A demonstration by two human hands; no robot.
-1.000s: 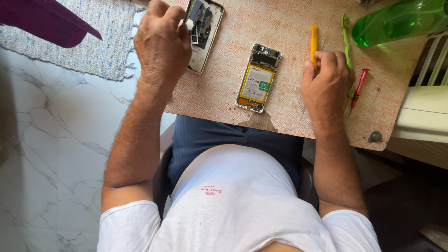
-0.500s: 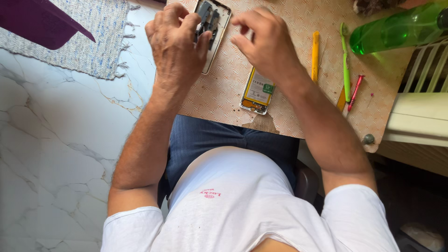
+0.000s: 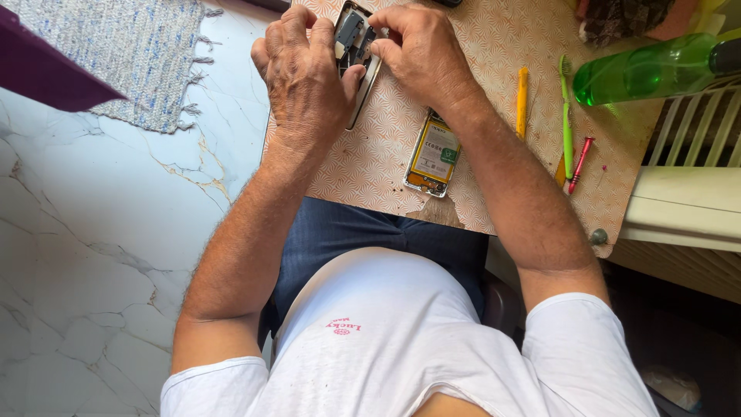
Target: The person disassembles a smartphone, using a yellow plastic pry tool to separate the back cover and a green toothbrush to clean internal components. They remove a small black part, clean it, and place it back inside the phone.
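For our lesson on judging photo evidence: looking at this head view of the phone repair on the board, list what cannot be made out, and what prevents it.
- Phone frame, head view: mostly covered by the left hand and right hand; what the fingertips grip is hidden.
- Opened phone: its top end lies under the right wrist.
- Green bottle: its cap end is cut off by the right edge.
- Small parts inside the frame: too small to tell.
- Dark cloth: cut off by the top edge.

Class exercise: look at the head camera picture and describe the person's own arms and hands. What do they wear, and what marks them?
Both arms are bare from the short white T-shirt sleeves down, with visible hair on the forearms. The left hand and right hand wear no gloves; no rings, watch or bracelets show. The shirt carries a small pink printed mark on its front.
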